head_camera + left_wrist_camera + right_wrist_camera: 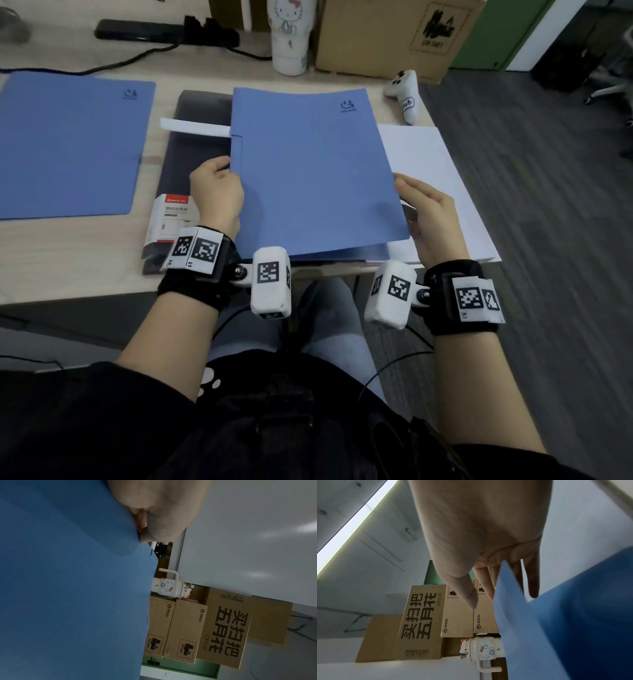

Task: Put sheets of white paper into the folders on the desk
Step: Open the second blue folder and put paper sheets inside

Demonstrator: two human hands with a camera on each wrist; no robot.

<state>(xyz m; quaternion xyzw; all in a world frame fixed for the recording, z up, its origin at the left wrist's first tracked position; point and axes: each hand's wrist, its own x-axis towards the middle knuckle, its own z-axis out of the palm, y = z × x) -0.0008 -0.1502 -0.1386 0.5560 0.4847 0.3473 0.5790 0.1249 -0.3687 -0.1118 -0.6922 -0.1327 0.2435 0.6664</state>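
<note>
Blue folder (308, 171) pinched by left hand (217, 192), flat-fingered right hand (433, 219) alongside; "PICO", "UN 3481" cardboard boxes (184, 631) behind.

Our left hand (217, 192) curls its fingers around what it grips; our right hand (432, 219) reaches forward with straight fingers (534, 582). Both forearms are bare, each wearing 1 wristband.

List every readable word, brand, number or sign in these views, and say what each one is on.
"PICO": two cardboard boxes.
"UN 3481": hazard labels on those boxes, also on the box in the head view.
"CF508" with large Chinese characters: big box.
Hello Kitty picture, no words: cup.
Blurred, unreadable: folder logo, red-and-white packet, plush toy tag.
</note>
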